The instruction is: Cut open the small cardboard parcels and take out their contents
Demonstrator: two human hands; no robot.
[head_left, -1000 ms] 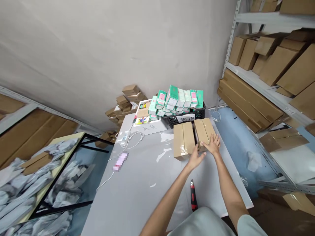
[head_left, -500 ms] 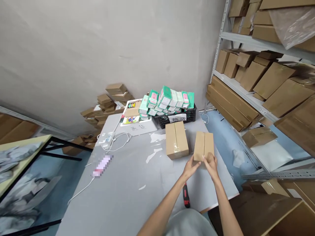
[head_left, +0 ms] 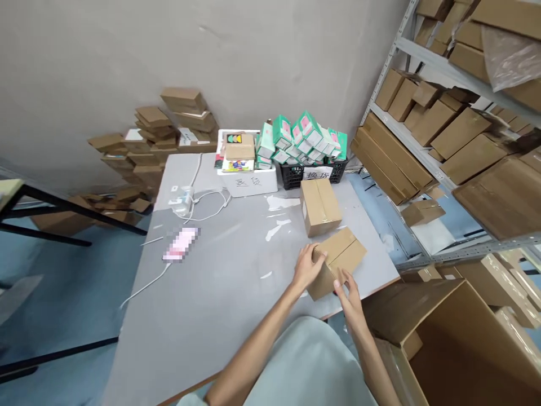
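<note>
A small closed cardboard box [head_left: 344, 254] sits turned at an angle near the right front edge of the grey table [head_left: 220, 316]. Against its left side and top edge rests my left hand [head_left: 307, 268], thumb on the top and fingers curved over the side. My right hand [head_left: 350, 293] is at the near right side of the same box, fingers apart and fingertips at its edge. Just behind stands another closed cardboard box [head_left: 322, 207], which neither hand touches. The red and black cutter is mostly hidden beside the box and my right hand.
A black crate [head_left: 291, 179] heaped with green and white boxes and a white bin [head_left: 249, 186] stand at the back. A charging phone [head_left: 181, 243] and power strip [head_left: 181, 200] lie left. A big open carton [head_left: 443, 327] and shelves [head_left: 422, 148] are right.
The nearer box has turned and tilted, with my left hand now higher on its left side. My right hand has shifted down and left. The view has moved, showing more of the large open carton.
</note>
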